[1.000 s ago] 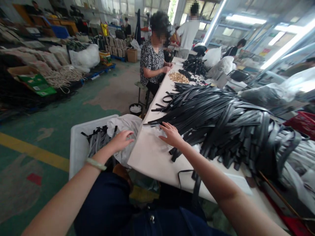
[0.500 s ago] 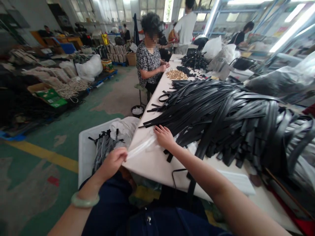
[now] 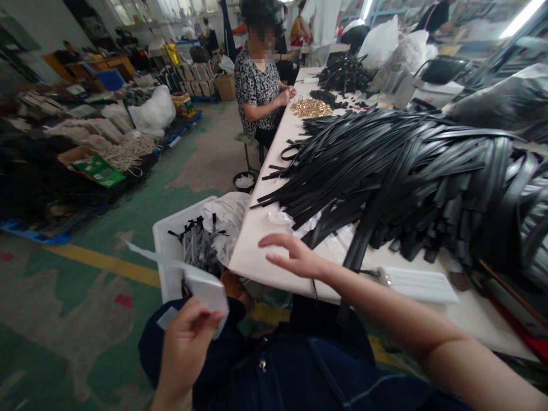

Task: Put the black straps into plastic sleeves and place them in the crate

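Motion blurs the thin far end of the white strip (image 3: 205, 288), and its material cannot be told; whether the pale corner beyond the left hand (image 3: 186, 339) belongs to it is also unclear. The left thumb and fingers are closed on the strip's near end, the other fingertips partly hidden, and hold it above the lap, in front of the white bin (image 3: 159, 240). The left forearm is cut off by the lower edge. The right hand (image 3: 295, 260) is open and empty, its fingers loosely extended over the near corner of the table (image 3: 252, 254).

The black straps (image 3: 385, 177) cover much of the table and hide the surface beneath; clear film (image 3: 280, 218) shows partly at their near edge. A white device (image 3: 417, 285) lies nearby, its left end just beside the right forearm. In the bin, white cloth (image 3: 229, 220) lies beside grey strips (image 3: 199, 248). Farther along, a seated person (image 3: 259, 85) faces gold-coloured pieces (image 3: 310, 107), too small to identify; a standing person (image 3: 321, 23) is cropped above
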Action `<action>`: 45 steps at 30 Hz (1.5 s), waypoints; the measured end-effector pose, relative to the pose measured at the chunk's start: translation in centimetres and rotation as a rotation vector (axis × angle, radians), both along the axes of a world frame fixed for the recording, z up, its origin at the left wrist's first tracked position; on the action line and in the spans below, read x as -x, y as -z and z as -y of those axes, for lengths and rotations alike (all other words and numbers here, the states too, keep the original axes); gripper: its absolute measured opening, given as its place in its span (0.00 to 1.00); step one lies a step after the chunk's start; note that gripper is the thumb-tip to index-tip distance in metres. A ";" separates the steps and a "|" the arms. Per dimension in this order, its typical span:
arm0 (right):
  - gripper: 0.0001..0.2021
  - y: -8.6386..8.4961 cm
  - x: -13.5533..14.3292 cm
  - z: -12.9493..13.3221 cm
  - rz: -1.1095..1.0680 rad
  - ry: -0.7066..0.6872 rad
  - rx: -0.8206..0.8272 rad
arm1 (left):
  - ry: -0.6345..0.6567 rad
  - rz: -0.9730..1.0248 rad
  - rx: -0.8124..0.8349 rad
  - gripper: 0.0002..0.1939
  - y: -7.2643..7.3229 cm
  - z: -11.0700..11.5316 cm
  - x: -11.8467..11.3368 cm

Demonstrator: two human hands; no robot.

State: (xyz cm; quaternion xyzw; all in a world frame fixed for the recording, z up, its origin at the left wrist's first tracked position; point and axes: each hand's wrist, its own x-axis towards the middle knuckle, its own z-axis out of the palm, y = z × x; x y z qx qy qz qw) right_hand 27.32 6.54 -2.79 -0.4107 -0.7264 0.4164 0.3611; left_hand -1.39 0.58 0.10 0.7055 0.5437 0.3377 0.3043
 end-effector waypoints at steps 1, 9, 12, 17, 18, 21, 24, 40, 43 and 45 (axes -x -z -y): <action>0.26 -0.4 1.3 1.8 -0.149 -0.131 0.157 | 0.089 -0.027 0.027 0.15 0.4 -0.4 -1.8; 0.19 0.6 4.1 5.3 -0.755 0.296 0.619 | 0.548 -0.256 0.141 0.09 2.4 -1.8 -5.9; 0.24 1.3 3.4 5.1 -0.700 0.240 0.702 | 0.556 -0.296 0.184 0.11 3.3 -1.3 -5.4; 0.26 2.9 4.4 5.8 -0.300 -0.043 0.616 | 0.467 -0.337 0.138 0.10 3.9 -0.5 -5.5; 0.20 3.1 4.7 5.8 -0.183 -0.021 0.542 | 0.463 -0.338 0.128 0.09 3.8 -0.4 -5.5; 0.11 3.0 5.3 5.9 0.154 0.227 0.242 | 0.413 -0.237 0.136 0.06 3.7 -0.6 -5.4; 0.14 2.5 5.3 6.0 0.222 0.263 0.078 | 0.213 0.112 0.245 0.19 3.7 -1.2 -5.3; 0.19 3.7 3.6 7.6 -0.005 -0.048 0.318 | -0.333 1.238 0.720 0.22 2.7 -5.0 -8.0; 0.22 2.4 0.2 4.9 0.148 -0.071 0.162 | -0.207 1.088 0.629 0.18 2.6 -5.0 -7.2; 0.18 1.2 -3.6 1.6 0.377 0.128 0.042 | -0.148 0.883 0.494 0.15 2.6 -5.0 -6.4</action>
